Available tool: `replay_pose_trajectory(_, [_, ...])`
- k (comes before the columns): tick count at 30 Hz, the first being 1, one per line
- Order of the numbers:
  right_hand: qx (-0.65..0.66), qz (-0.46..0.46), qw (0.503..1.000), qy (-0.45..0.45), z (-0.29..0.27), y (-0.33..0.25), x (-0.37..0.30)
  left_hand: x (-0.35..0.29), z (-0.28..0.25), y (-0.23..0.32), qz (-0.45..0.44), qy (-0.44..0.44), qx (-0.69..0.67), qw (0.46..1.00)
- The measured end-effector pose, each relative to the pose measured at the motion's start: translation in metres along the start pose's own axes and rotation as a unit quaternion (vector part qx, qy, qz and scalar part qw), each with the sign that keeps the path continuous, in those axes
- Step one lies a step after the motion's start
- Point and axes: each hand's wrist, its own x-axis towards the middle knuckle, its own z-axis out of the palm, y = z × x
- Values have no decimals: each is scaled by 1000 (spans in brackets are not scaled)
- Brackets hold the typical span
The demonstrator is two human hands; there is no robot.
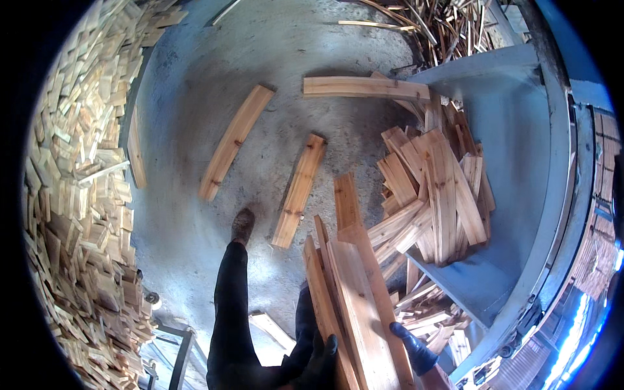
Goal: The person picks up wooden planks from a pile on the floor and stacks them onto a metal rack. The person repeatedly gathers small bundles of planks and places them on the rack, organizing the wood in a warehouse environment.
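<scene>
A bundle of several long wooden boards (361, 296) stands slanted in front of my body, clasped between both hands. My left hand (318, 357), in a dark glove, presses on its left side near the bottom of the picture. On the right side my right hand (415, 346), in a dark blue glove, grips the outer board; its fingers underneath are hidden. A separate board end (346, 198) shows just beyond the bundle's upper end; whether it belongs to the bundle I cannot tell.
Loose boards lie on the concrete floor: one plank (237, 143) left, another plank (299, 192) nearer the middle, a third plank (364, 86) farther off. A heap of boards (442, 188) fills part of a metal bin (513, 162). Stacked wood pieces (78, 214) line the left.
</scene>
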Motion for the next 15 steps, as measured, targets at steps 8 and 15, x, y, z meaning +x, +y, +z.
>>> replay_pose_trajectory(8, [98,-7,995,6,4,-16,76,79,-26,-6,87,24,193,977])
replay_pose_trajectory(15, [140,-87,985,-43,-18,-40,185,183,-43,17,62,-26,199,978])
